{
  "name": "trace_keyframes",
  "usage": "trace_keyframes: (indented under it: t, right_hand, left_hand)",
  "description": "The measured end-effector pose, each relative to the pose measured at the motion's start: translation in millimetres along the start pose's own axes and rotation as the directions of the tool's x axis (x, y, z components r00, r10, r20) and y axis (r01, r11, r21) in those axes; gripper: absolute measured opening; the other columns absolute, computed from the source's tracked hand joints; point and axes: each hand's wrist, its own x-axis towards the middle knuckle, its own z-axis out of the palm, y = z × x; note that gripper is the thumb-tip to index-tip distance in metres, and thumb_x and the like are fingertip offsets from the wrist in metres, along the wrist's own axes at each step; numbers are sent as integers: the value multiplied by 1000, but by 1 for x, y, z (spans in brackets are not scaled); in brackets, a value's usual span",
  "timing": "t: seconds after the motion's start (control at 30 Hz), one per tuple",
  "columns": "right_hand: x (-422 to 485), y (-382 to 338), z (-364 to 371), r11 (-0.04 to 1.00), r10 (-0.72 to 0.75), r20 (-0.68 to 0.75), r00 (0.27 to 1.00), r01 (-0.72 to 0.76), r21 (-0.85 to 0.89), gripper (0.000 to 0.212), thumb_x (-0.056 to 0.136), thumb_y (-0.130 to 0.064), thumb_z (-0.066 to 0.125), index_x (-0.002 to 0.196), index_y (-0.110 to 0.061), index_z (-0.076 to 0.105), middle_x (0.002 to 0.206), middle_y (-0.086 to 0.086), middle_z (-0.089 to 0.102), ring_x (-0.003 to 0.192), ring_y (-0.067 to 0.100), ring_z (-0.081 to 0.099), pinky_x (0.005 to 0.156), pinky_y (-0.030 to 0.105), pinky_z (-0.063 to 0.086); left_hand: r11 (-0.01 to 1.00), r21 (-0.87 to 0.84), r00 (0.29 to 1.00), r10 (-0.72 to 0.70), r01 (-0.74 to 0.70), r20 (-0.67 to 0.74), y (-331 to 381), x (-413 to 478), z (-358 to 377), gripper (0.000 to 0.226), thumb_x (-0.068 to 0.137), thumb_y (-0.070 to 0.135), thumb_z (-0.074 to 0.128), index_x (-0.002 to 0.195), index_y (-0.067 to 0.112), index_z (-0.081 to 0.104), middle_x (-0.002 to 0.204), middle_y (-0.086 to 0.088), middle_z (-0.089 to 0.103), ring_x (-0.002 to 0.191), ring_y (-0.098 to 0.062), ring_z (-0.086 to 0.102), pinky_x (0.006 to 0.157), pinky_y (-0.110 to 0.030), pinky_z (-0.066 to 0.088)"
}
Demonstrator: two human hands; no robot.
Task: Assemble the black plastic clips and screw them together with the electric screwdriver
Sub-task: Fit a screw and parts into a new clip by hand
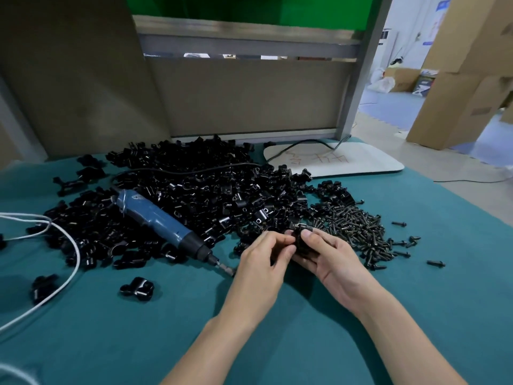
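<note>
Black plastic clip pieces, small and glossy, are held between both hands just above the teal cloth table top. They sit at the near edge of the large heap of loose black clip halves, just beside the pile of dark metal screws. Step in hand, by appearance: mating the halves by hand, before any fastening. Whether a screw is already seated cannot be told, as the fingers hide the joint. The next move would call for one hand to hold the halves aligned while the other reaches for the blue-bodied electric screwdriver, which lies untouched on the heap to the left, bit toward the hands. Left hand: fingers curled, thumb and fingertips pinching the pieces from the left. Right hand: cupped beneath them, thumb pressed on top. One joined black clip lies apart on the cloth, nearer the viewer.
</note>
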Motion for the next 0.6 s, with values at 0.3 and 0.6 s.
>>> trace_keyframes:
  t: [0.3,0.6]
  right_hand:
    - [-3,-1,2,1000,8,42,999,-9,19,22,93,-17,67,109,-6,77,125,21,71,113,27,72,86,30,59]
    - [-3,-2,3,999,2,45,999,-4,38,32,92,-17,68,118,1,70,125,21,71,116,28,69,92,32,59]
  left_hand:
    - [977,-152,989,-146,147,21,1,3,-1,3,95,39,68,93,40,66,91,22,72,88,0,66,74,-13,50]
    - [985,-114,988,-140,131,-66,0,2,-1,14,98,53,55,97,41,62,93,21,70,88,1,64,69,-12,45]
